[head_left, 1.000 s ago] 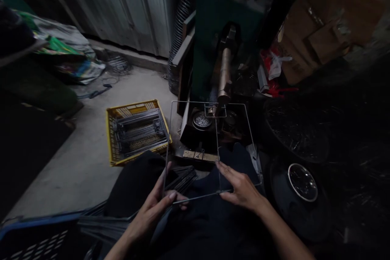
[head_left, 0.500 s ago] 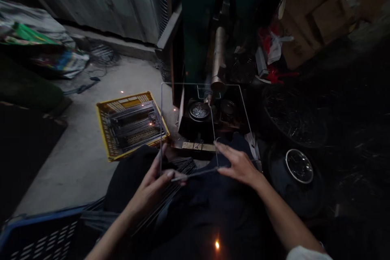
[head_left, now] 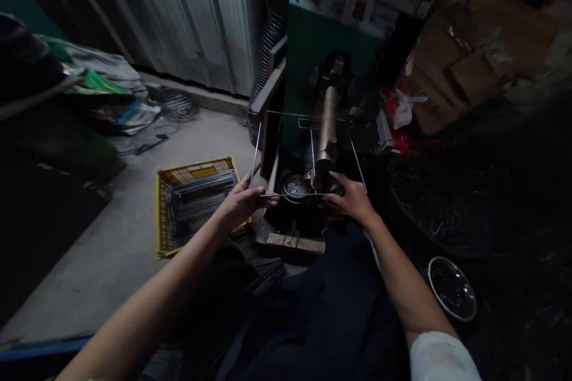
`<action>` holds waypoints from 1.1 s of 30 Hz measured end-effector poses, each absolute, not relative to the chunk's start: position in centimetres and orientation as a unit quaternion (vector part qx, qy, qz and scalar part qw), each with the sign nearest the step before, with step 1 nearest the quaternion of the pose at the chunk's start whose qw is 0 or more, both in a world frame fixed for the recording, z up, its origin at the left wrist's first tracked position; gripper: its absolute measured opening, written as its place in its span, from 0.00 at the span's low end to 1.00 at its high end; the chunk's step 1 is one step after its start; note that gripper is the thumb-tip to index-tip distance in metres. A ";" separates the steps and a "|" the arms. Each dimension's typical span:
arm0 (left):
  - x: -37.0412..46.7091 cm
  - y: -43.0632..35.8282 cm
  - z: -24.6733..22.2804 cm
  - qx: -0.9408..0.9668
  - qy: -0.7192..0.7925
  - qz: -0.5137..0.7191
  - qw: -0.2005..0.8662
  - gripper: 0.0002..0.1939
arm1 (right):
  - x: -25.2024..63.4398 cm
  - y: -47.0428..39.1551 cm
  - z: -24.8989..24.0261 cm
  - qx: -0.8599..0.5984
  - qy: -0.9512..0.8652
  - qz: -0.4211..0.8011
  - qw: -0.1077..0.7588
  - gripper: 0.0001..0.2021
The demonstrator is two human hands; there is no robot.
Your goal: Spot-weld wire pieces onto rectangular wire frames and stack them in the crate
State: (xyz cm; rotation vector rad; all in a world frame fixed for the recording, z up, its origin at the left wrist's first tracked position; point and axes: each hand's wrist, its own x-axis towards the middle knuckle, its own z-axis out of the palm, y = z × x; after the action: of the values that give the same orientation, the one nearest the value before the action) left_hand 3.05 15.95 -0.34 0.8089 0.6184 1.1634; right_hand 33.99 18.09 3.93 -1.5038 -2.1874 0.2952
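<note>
A thin rectangular wire frame (head_left: 290, 195) is held level between my two hands, around the cylindrical arm (head_left: 328, 122) of a green machine (head_left: 298, 53). My left hand (head_left: 245, 199) is closed on its near left corner. My right hand (head_left: 351, 195) grips the near bar toward the right, close to the tip of the machine's arm. Beneath the near bar sits a round dish of small metal bits (head_left: 295, 186). The frame's far side passes behind the machine's arm.
A yellow crate (head_left: 161, 214) with wire frames stands on the floor at left. More wires (head_left: 266, 277) lie on my lap. At right are a dark basin (head_left: 402, 202) and a shiny round lid (head_left: 451, 289). Cardboard (head_left: 480, 77) leans behind.
Both hands have moved forward with the wire frame, up to the machine's arm. The view has tilted up, showing the machine's panel and red light. The sparks are gone.
</note>
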 end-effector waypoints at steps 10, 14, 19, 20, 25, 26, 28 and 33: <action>2.5 17.9 -0.3 0.366 0.271 0.530 0.715 0.49 | 33.3 19.5 4.4 -0.550 -0.787 0.137 0.243 0.31; 2.2 18.4 -0.5 0.378 0.274 0.525 0.712 0.48 | 33.0 19.9 4.0 -0.548 -0.789 0.134 0.244 0.32; 1.9 18.3 -0.5 0.389 0.287 0.512 0.710 0.47 | 34.5 19.5 3.3 -0.543 -0.786 0.105 0.274 0.30; 1.9 18.2 -0.5 0.391 0.285 0.511 0.711 0.47 | 35.2 19.3 3.2 -0.563 -0.768 0.072 0.295 0.31; 2.5 18.0 -0.1 0.391 0.272 0.517 0.711 0.48 | 38.5 19.2 2.6 -0.681 -0.607 0.164 0.376 0.29; 2.6 17.9 0.0 0.393 0.272 0.518 0.709 0.49 | 38.7 19.3 2.4 -0.681 -0.578 0.231 0.385 0.29; 2.6 17.0 0.3 0.397 0.273 0.521 0.704 0.51 | 38.6 18.8 2.2 -0.664 -0.535 0.333 0.401 0.27; 0.9 8.0 0.8 0.395 0.350 0.498 0.688 0.49 | 37.7 10.8 0.7 -0.624 -0.518 0.460 0.361 0.24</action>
State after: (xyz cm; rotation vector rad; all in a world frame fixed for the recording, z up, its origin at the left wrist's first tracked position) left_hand 0.93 7.99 0.84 0.8851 0.7842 1.1145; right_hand 37.74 10.81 0.69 -1.6070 -1.3350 1.1859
